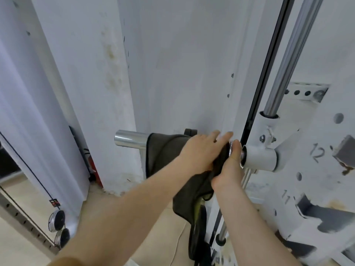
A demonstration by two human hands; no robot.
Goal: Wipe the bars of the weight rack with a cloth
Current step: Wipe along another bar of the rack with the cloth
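Centre right of frame, the right hand point(228, 169) has its grip closed round the dark cloth point(163, 152) at the inner end of the horizontal chrome bar point(130, 140). Its thumb points up beside the white sleeve point(259, 158); the fingers underneath are hidden. Left hand point(199, 150) lies just left of it on top of the cloth, fingers straight and slightly spread, pressing the cloth onto the bar. Cloth wraps the bar's middle and inner part, and a tail hangs down at lower centre. Bar's outer end, centre left, is bare and shiny. Looks mid-wipe on this one bar, with the inner stretch covered and the outer tip probably left. Upright chrome rod point(288, 54), upper right, and white rack frame point(317, 189), right edge, have no cloth on them, so likely left to do.
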